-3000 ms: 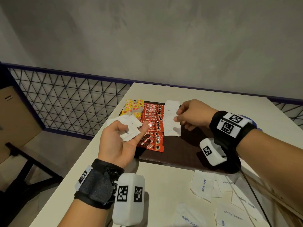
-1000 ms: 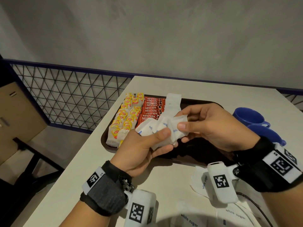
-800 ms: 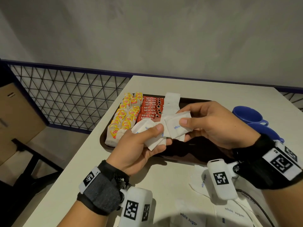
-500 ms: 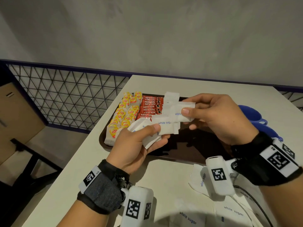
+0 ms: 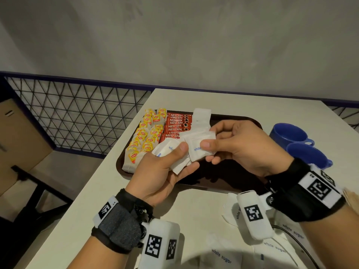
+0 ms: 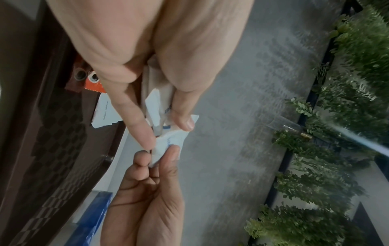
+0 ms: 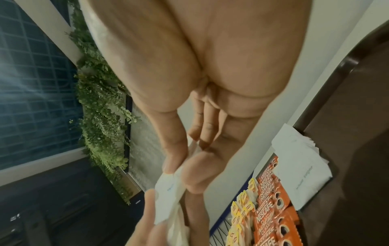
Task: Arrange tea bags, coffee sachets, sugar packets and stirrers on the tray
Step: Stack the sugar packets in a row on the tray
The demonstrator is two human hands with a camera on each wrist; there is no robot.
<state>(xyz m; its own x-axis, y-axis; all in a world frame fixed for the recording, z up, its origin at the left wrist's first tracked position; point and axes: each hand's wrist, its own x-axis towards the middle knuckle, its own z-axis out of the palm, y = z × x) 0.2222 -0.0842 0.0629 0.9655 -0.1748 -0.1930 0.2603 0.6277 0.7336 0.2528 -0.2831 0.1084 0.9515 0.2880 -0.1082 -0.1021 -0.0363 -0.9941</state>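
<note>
Above the dark brown tray [image 5: 229, 177] my left hand [image 5: 165, 171] grips a small bunch of white sugar packets [image 5: 171, 152] under its thumb. My right hand [image 5: 237, 148] pinches one white sugar packet [image 5: 198, 144] at the top of that bunch, thumb on its front. The same pinch shows in the left wrist view on the sugar packet [image 6: 168, 143] and in the right wrist view on the packet [image 7: 166, 188]. On the tray lie yellow tea bags [image 5: 147, 134], red coffee sachets [image 5: 175, 125] and a short row of sugar packets [image 5: 202, 117].
Two blue mugs [image 5: 295, 144] stand right of the tray. More loose sugar packets [image 5: 223, 255] lie on the white table [image 5: 213, 98] near its front edge. Left of the table a black wire-mesh fence [image 5: 77, 113] runs along a drop.
Three seconds ago my right hand laid a packet on the tray's sugar row. It then came back to the bunch in my left hand and now pinches another packet.
</note>
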